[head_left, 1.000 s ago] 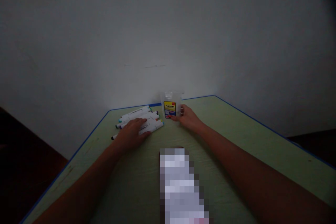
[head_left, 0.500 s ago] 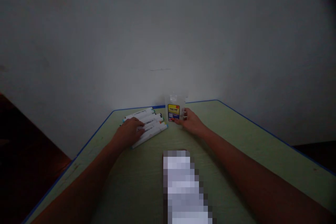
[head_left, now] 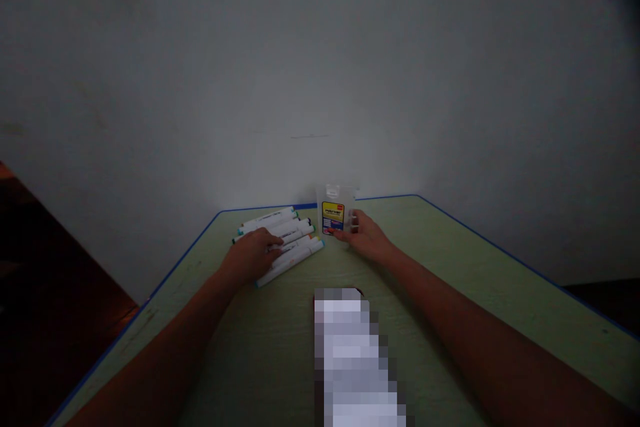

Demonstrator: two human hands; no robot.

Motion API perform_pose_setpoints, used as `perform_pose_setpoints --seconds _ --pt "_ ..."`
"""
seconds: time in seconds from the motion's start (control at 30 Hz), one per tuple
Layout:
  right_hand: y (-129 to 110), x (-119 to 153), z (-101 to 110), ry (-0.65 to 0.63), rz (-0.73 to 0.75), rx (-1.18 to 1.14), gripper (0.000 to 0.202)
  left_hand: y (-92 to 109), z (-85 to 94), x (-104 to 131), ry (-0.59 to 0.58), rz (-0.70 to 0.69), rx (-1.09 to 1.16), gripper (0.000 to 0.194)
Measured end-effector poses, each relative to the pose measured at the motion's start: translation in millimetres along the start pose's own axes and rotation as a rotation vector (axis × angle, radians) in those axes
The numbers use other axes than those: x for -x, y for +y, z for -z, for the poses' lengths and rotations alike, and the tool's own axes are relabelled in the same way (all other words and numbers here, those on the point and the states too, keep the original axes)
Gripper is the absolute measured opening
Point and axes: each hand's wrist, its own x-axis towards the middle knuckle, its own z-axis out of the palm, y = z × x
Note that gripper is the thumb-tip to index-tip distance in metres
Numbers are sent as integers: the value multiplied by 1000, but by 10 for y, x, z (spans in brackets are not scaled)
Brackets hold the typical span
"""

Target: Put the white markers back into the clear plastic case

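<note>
Several white markers [head_left: 295, 261] with coloured ends lie side by side at a slant on the green table, left of centre. My left hand [head_left: 253, 255] rests on the left part of them, its thumb and fingers pinched round one marker in the middle of the row. A clear plastic case [head_left: 333, 217] with a yellow and blue label stands upright near the table's back edge. My right hand [head_left: 369, 235] grips the case from its right side, with the thumb across the lower front and fingers behind and beside it.
The green table [head_left: 480, 280] has a blue edge and meets a grey wall [head_left: 320, 80] at the back. A phone-like object [head_left: 355, 353], its screen pixelated, lies at the front centre, between my forearms.
The whole view has shifted slightly. My left hand's fingers have moved a little on the markers. My right hand keeps its hold on the case.
</note>
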Motion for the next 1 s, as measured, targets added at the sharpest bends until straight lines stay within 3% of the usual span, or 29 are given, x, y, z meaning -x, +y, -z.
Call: perform_pose_setpoints --seconds 0.13,0.43,0.63,1.0 --pt "-3 6 3 12 0 6 45 1 7 13 -8 -38 -10 39" --pt "-16 6 15 -5 -14 11 48 -107 45 -7 -36 46 -17 34" --pt "-11 6 20 -5 -2 2 49 -138 -2 -31 -42 6 -13 38" --pt "-35 7 31 -34 2 7 52 -87 -2 -1 1 37 -48 32"
